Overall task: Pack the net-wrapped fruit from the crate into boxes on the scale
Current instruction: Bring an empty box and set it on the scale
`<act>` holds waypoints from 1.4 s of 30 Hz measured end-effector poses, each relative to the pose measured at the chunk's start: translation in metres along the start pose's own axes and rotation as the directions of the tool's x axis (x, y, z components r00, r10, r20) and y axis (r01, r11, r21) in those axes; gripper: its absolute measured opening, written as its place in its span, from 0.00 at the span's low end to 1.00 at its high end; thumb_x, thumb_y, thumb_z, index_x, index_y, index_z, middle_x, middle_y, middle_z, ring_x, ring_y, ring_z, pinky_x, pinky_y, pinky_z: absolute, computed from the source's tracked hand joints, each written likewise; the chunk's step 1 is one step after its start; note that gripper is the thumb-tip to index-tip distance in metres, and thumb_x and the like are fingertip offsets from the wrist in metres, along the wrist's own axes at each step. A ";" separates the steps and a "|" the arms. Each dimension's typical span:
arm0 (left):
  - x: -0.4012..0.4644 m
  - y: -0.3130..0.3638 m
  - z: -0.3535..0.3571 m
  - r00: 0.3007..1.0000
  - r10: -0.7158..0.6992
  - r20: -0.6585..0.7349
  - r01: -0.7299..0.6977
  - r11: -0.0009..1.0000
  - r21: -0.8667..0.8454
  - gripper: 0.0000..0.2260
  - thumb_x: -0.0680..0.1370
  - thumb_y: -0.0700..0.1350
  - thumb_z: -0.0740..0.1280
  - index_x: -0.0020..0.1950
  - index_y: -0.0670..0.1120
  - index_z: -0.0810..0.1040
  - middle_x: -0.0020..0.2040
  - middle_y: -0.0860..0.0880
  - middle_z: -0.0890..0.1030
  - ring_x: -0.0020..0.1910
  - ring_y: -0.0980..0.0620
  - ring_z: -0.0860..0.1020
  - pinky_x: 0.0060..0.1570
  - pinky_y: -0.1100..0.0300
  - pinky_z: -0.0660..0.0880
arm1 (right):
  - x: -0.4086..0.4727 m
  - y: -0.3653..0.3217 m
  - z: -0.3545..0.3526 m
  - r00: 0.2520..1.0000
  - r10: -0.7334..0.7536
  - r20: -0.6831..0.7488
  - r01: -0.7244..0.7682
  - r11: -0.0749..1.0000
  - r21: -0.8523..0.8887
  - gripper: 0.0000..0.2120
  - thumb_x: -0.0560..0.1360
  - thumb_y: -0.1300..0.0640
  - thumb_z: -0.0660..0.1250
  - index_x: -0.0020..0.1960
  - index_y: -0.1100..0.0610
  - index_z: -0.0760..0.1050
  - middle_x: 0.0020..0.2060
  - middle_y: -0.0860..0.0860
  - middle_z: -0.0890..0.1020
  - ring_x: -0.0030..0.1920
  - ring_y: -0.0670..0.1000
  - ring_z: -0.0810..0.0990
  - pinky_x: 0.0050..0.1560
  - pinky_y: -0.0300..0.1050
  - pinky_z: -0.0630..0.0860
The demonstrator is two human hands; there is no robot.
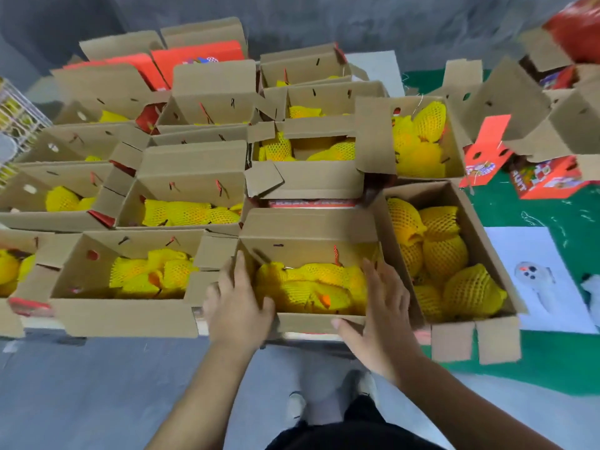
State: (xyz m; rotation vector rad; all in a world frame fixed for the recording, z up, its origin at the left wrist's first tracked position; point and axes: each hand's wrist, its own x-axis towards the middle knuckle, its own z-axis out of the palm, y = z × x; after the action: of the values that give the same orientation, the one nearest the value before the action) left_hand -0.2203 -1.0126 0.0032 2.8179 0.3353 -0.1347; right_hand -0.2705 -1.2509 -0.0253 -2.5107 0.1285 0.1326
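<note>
An open cardboard box [308, 227] full of fruit in yellow foam netting [308, 287] sits in the front row, right below me. My left hand [238, 303] lies against the box's left wall, fingers straight and thumb toward the front edge. My right hand [380, 310] lies against the right wall, fingers straight and thumb on the front rim. Neither hand holds fruit. No scale or crate can be made out under the box.
Several more open boxes of netted fruit surround it: one close on the right [451, 254], one on the left [130, 274], rows behind. Red printed cartons [548, 180] stand on a green mat at right. A white wire rack [16, 121] is far left. My shoes [328, 401] stand on grey floor.
</note>
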 end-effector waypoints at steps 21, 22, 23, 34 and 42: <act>-0.041 -0.039 0.026 0.992 0.121 -0.032 -0.115 0.788 -0.605 0.37 0.79 0.32 0.64 0.86 0.51 0.56 0.76 0.44 0.72 0.70 0.46 0.72 0.59 0.70 0.67 | -0.052 0.013 0.013 0.861 0.486 -0.150 -0.422 0.847 0.325 0.26 0.76 0.62 0.68 0.69 0.49 0.63 0.50 0.53 0.80 0.48 0.60 0.79 0.45 0.51 0.75; -0.040 -0.040 0.027 0.993 0.109 -0.047 -0.115 0.782 -0.612 0.36 0.79 0.30 0.62 0.85 0.51 0.60 0.76 0.45 0.73 0.70 0.47 0.72 0.58 0.73 0.67 | -0.049 0.010 0.009 0.870 0.473 -0.141 -0.424 0.863 0.277 0.26 0.76 0.62 0.69 0.68 0.48 0.62 0.49 0.52 0.79 0.46 0.61 0.78 0.46 0.52 0.75; -0.037 -0.043 0.027 0.993 0.106 -0.043 -0.111 0.793 -0.600 0.36 0.79 0.29 0.61 0.84 0.52 0.62 0.78 0.45 0.72 0.72 0.46 0.73 0.58 0.72 0.68 | -0.047 0.009 0.006 0.878 0.461 -0.132 -0.422 0.873 0.243 0.26 0.77 0.62 0.69 0.68 0.48 0.60 0.48 0.53 0.78 0.44 0.60 0.77 0.45 0.53 0.75; -0.094 -0.082 0.035 0.999 0.036 0.022 -0.012 0.740 -0.672 0.21 0.87 0.38 0.59 0.79 0.53 0.73 0.70 0.54 0.80 0.71 0.49 0.75 0.71 0.55 0.71 | -0.075 0.026 -0.001 0.928 0.371 -0.013 -0.364 0.915 0.174 0.08 0.84 0.56 0.60 0.60 0.46 0.72 0.47 0.52 0.83 0.46 0.56 0.82 0.51 0.58 0.81; -0.163 -0.105 -0.045 0.996 -0.094 -0.003 0.058 0.640 -0.767 0.21 0.82 0.44 0.62 0.66 0.68 0.80 0.57 0.67 0.85 0.58 0.65 0.80 0.57 0.59 0.78 | -0.099 -0.021 -0.056 0.972 0.175 0.160 -0.188 0.980 0.070 0.13 0.85 0.54 0.60 0.43 0.51 0.75 0.35 0.51 0.82 0.38 0.53 0.81 0.37 0.46 0.75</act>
State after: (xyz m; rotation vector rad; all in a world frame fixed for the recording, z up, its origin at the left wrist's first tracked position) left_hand -0.4012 -0.9360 0.0369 1.9460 0.4028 0.0507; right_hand -0.3621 -1.2608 0.0439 -2.3905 0.2948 0.3853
